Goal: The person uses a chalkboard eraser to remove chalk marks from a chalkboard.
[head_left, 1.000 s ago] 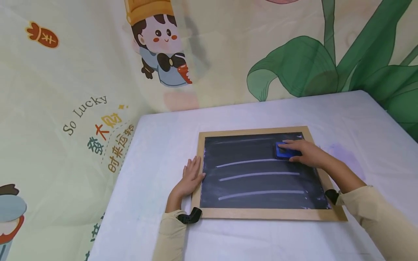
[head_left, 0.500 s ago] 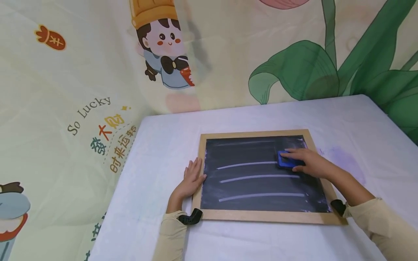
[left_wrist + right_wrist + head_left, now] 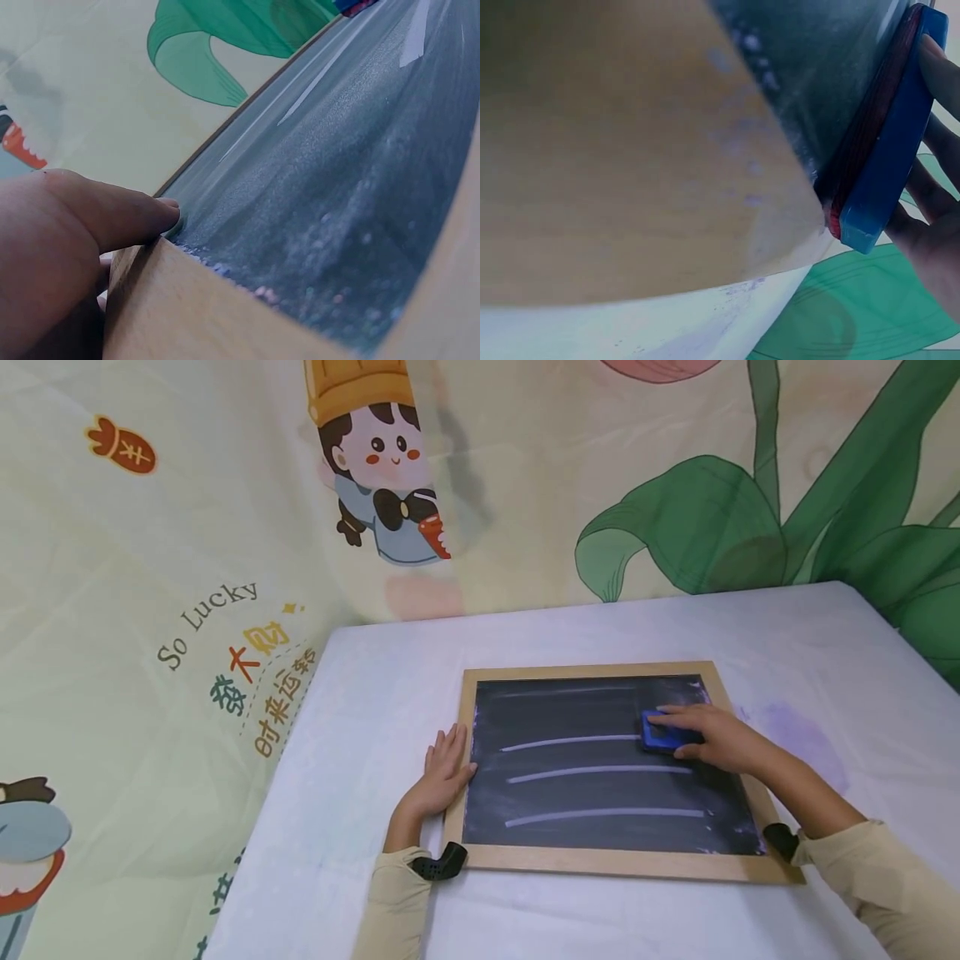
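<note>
We note the right hand (image 3: 716, 739) pinching the blue eraser (image 3: 660, 744) on the chalkboard (image 3: 600, 793), at the right end of the uppermost bold line (image 3: 570, 742), the left hand (image 3: 439, 778) straight-fingered, thumb over the left frame (image 3: 468, 697); a hard sideways stroke could, we judge, skid the chalkboard should that brace slip.

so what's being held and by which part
The right hand holds the chalkboard eraser by its blue backing; the left hand rests on the wooden frame.
</note>
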The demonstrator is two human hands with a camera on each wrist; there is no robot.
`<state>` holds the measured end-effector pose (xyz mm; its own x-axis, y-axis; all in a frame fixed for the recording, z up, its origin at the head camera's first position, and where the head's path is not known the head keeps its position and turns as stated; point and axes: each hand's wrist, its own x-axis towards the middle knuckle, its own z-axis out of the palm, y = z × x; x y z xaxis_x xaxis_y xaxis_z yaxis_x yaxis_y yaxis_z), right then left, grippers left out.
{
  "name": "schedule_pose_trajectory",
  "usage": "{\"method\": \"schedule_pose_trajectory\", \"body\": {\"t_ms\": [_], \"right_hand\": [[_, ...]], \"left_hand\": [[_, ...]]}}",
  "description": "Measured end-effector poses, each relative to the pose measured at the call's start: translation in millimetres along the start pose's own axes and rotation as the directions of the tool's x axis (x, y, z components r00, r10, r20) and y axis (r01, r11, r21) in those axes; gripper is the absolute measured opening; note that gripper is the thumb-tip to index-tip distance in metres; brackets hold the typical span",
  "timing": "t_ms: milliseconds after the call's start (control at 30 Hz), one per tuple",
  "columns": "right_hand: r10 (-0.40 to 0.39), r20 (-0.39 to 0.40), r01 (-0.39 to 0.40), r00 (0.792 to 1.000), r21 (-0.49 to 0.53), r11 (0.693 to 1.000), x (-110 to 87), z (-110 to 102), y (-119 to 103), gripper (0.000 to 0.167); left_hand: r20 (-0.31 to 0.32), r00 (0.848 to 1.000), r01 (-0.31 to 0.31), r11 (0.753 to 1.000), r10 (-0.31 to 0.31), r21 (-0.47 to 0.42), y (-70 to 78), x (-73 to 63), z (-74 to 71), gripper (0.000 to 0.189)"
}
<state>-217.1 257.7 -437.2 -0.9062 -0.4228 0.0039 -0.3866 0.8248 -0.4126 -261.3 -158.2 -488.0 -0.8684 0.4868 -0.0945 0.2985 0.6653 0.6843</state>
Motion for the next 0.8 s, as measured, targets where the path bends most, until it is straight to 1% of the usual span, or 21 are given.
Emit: {"method": "schedule_pose_trajectory", "body": {"t_ms": [167, 300, 400, 533, 800], "right_hand": [[-0.008, 0.011, 0.008, 1.0, 0.0, 1.0, 3.2, -1, -3, 0.053], [-0.008, 0.021, 0.008, 1.0, 0.007, 1.0, 5.0, -1, -5, 0.052], [-0.012, 0.015, 0.012, 1.0, 0.011, 1.0, 6.9, 0, -7, 0.052], [-0.026, 0.014, 0.026, 1.0, 0.018, 0.999, 12.4, 3, -13, 0.053], [0.016, 0.039, -0.017, 0.999, 0.031, 0.999, 29.8, 11, -33, 0.055]], "left_hand": [[-0.002, 1.0, 0.01, 1.0, -0.01, 0.002, -0.6, -1.6, 0.3, 0.066], [0.011, 0.999, 0.032, 0.999, -0.032, 0.003, 0.5, -1.9, 0.3, 0.067], [0.007, 0.999, 0.031, 1.0, -0.031, -0.005, 1.9, -0.9, 0.4, 0.067], [-0.002, 1.0, 0.016, 1.0, -0.016, -0.011, 2.5, -1.1, 1.0, 0.066], [0.004, 1.0, 0.013, 1.0, -0.013, -0.008, 1.2, -0.8, 1.0, 0.066]]}}
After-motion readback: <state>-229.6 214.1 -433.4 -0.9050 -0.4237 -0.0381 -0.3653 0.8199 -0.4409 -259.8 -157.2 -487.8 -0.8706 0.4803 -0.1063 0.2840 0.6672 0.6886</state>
